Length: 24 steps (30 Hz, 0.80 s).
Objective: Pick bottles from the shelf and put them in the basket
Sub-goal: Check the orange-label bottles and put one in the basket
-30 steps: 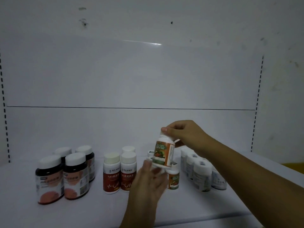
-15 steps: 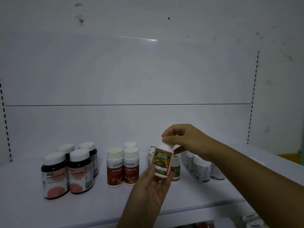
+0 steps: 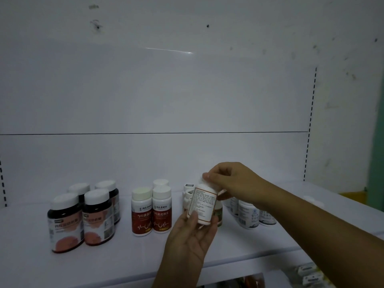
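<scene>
dim white shelf (image 3: 31,267), scuffed white back panel (image 3: 187,90)

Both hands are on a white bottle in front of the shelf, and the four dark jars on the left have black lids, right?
Not quite: the head view shows the dark jars have white lids, not black. The left hand and right hand do hold the white bottle.

White back panel (image 3: 187,90) with dark scuffs (image 3: 96,26) up top, slotted upright (image 3: 310,121) on the right, green wall (image 3: 379,142) and something yellow (image 3: 353,197) past it, small boxes (image 3: 307,275) lower down.
</scene>
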{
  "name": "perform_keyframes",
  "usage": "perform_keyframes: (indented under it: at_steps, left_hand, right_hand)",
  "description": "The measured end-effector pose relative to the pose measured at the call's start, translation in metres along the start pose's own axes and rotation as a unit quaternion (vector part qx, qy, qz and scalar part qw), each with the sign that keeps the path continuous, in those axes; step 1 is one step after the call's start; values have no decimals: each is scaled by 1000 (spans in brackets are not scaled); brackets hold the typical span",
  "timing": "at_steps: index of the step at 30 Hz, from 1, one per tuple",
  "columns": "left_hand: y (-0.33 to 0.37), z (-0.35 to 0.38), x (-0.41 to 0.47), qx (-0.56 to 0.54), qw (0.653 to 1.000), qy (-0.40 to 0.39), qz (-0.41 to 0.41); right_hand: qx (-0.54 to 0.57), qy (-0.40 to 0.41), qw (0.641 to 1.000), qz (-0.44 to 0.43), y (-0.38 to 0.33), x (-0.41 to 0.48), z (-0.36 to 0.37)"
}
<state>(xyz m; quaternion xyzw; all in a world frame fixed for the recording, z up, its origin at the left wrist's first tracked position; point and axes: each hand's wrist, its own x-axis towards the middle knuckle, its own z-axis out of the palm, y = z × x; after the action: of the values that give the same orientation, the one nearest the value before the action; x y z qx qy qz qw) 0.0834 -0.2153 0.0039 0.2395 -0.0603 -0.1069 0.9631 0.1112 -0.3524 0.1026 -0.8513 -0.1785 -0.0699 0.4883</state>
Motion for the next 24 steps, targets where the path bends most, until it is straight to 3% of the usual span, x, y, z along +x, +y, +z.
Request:
perform_keyframes:
  at_steps: [3, 8, 11, 16, 18, 22, 24]
  left_hand:
    - [-3, 2, 0, 17, 1000, 4, 6]
    - [3, 6, -2, -33, 995, -24, -94]
    - [3, 5, 0, -45, 996, -35, -63]
    - [-3, -1, 8, 71, 996, 2, 47]
    - [-5, 1, 9, 88, 994, 7, 70]
    - [-5, -1, 10, 56, 998, -21, 18]
    - [-5, -4, 12, 103, 994, -14, 43]
  right_hand:
    - [-38, 34, 999, -5, 3, 0, 3]
    - [72, -26, 997, -2, 3, -3, -6]
    - [114, -22, 993, -10, 5, -4, -7]
    - [-25, 60, 997, -40, 6, -4, 1]
    - [-13, 45, 998, -38, 7, -3, 0]
    - [65, -3, 997, -32, 8, -2, -6]
    - [79, -26, 996, -19, 9, -2, -7]
